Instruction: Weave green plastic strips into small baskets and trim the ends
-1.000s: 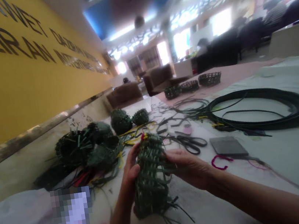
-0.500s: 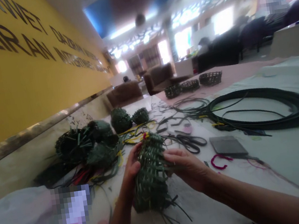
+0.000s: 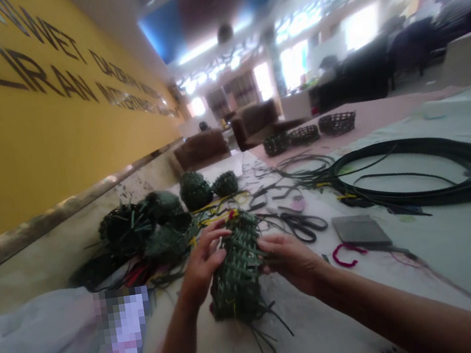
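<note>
Between both hands I hold a half-woven dark green basket (image 3: 236, 270) just above the table (image 3: 448, 252), with loose strip ends trailing toward me. My left hand (image 3: 201, 263) curls round its left side, fingers over the weave. On the right side my right hand (image 3: 291, 259) is closed on the basket wall, fingertips pinching the strips. Yellow and red strip ends poke out at the basket's far top.
A heap of woven green pieces (image 3: 146, 230) lies at left. Black scissors (image 3: 304, 225), a dark flat pad (image 3: 360, 230), a pink cord scrap (image 3: 343, 255) and a big coil of black strip (image 3: 427, 170) lie to the right. Small baskets (image 3: 308, 133) stand farther back.
The basket has sunk a little and tipped toward me. My left hand's fingers have shifted higher across its left side. The view has drifted slightly.
</note>
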A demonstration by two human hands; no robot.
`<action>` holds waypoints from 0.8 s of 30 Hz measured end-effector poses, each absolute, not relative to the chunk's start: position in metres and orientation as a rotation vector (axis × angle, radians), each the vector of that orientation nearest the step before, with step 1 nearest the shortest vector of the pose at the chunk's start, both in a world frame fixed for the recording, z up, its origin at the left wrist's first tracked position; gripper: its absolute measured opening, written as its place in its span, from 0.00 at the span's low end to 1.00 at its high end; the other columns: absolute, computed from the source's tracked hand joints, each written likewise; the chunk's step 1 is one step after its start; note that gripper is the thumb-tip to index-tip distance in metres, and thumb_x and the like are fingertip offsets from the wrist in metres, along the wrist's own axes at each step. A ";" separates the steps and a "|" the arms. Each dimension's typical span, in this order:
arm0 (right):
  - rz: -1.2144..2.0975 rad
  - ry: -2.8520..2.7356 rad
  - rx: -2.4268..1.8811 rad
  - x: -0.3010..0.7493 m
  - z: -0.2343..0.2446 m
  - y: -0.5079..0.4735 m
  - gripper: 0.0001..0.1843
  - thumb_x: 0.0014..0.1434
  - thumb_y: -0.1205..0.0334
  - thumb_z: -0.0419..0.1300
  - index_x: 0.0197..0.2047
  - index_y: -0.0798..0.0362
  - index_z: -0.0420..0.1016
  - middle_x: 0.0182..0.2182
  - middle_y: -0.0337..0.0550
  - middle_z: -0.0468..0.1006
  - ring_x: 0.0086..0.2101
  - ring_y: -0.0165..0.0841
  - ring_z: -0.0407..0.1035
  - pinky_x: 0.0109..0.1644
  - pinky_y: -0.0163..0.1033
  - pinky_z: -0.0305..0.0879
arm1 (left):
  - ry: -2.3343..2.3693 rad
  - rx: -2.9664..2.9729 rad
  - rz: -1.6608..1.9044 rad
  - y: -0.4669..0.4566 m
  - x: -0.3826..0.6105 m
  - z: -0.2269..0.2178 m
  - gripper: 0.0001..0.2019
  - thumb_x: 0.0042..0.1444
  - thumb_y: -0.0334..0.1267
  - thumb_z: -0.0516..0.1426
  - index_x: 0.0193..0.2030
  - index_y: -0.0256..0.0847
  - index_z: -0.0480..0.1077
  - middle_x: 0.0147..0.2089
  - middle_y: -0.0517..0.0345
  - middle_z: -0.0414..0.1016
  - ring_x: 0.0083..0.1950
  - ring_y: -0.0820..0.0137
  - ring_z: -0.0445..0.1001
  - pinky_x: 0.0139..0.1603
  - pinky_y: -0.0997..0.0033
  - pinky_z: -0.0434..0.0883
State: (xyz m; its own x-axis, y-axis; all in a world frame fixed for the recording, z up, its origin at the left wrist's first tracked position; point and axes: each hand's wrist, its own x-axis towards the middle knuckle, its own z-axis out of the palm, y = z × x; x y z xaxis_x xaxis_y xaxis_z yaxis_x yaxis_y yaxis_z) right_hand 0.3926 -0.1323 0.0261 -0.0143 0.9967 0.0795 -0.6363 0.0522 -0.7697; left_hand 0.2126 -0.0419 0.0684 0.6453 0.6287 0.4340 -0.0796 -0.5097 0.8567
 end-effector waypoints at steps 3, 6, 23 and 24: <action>1.446 -0.730 -0.607 0.389 0.025 -0.133 0.21 0.43 0.50 0.75 0.28 0.59 0.77 0.25 0.40 0.73 0.25 0.27 0.65 0.28 0.33 0.61 | 0.609 2.251 0.900 -0.057 0.218 0.096 0.11 0.56 0.34 0.57 0.43 0.45 0.79 0.62 0.50 0.70 0.66 0.54 0.64 0.69 0.49 0.58; 1.444 -0.726 -0.607 0.384 0.022 -0.134 0.21 0.43 0.50 0.75 0.30 0.59 0.79 0.26 0.42 0.75 0.27 0.28 0.67 0.30 0.34 0.63 | 0.760 2.456 0.957 -0.070 0.229 0.105 0.09 0.53 0.33 0.60 0.39 0.46 0.80 0.53 0.50 0.74 0.60 0.55 0.70 0.64 0.51 0.64; 1.366 -0.572 -0.730 0.370 0.013 -0.135 0.18 0.36 0.56 0.75 0.24 0.58 0.76 0.23 0.40 0.75 0.25 0.29 0.69 0.27 0.35 0.67 | 0.950 2.697 1.042 -0.086 0.233 0.083 0.11 0.53 0.33 0.61 0.44 0.45 0.74 0.51 0.51 0.73 0.54 0.58 0.73 0.56 0.58 0.69; 1.365 -0.577 -0.731 0.369 0.014 -0.135 0.17 0.36 0.56 0.74 0.24 0.59 0.76 0.23 0.40 0.75 0.24 0.29 0.68 0.27 0.35 0.66 | 0.964 2.698 1.034 -0.086 0.233 0.084 0.14 0.52 0.34 0.62 0.47 0.45 0.73 0.51 0.51 0.73 0.55 0.58 0.72 0.57 0.57 0.69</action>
